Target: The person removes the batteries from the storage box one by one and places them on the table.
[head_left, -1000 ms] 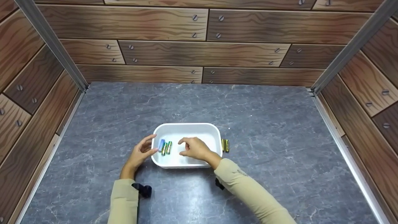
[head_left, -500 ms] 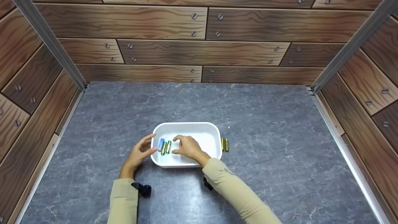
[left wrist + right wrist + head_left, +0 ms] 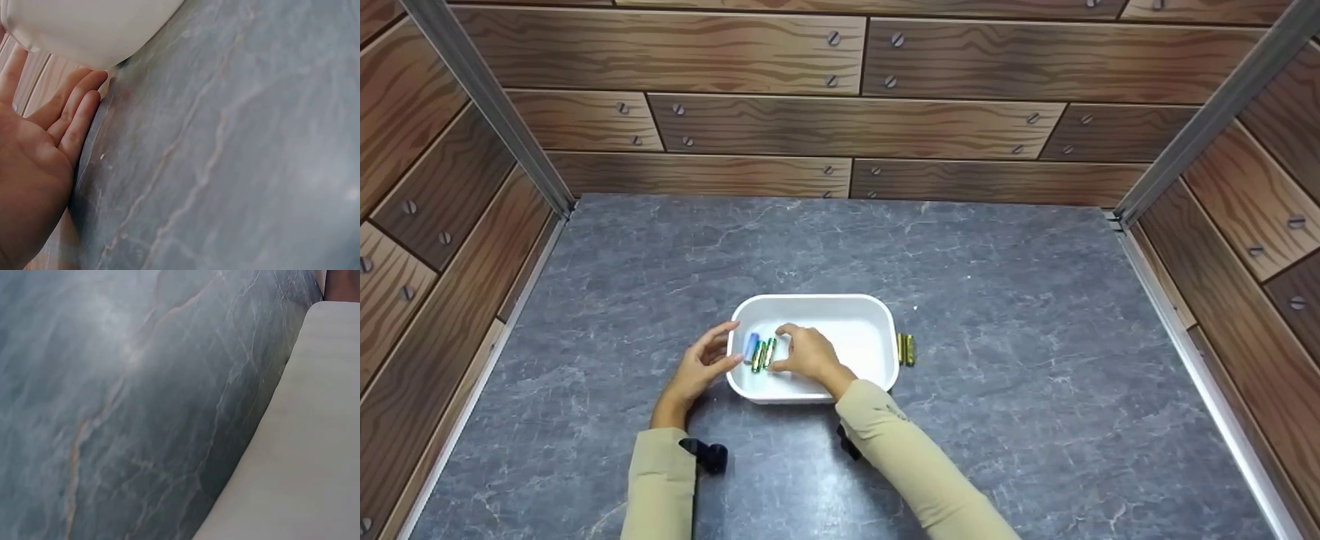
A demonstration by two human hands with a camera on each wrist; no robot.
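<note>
A white tray (image 3: 859,352) stands on the table. In its left end a light-blue cylinder (image 3: 751,347), probably a battery, lies beside two green-and-gold batteries (image 3: 757,358). My left hand (image 3: 696,371) is against the tray's left end, with thumb and index finger at the rim; in the left wrist view its other fingers (image 3: 79,115) stretch toward the outer wall. My right hand (image 3: 810,354) reaches inside the tray, thumb and index finger spread at the two ends of the nearer battery (image 3: 770,352). Whether they touch it, I cannot tell. The right wrist view shows the tray wall (image 3: 304,439), without the fingers.
Gold-and-dark batteries (image 3: 910,350) lie side by side on the table just right of the tray. The grey marbled tabletop (image 3: 1005,315) surrounds it. Wood-patterned walls (image 3: 780,124) and metal posts (image 3: 1200,120) enclose the back and sides.
My right hand has moved left inside the tray to the batteries, and its thumb and index finger have spread wider. The left hand and the tray have stayed in place.
</note>
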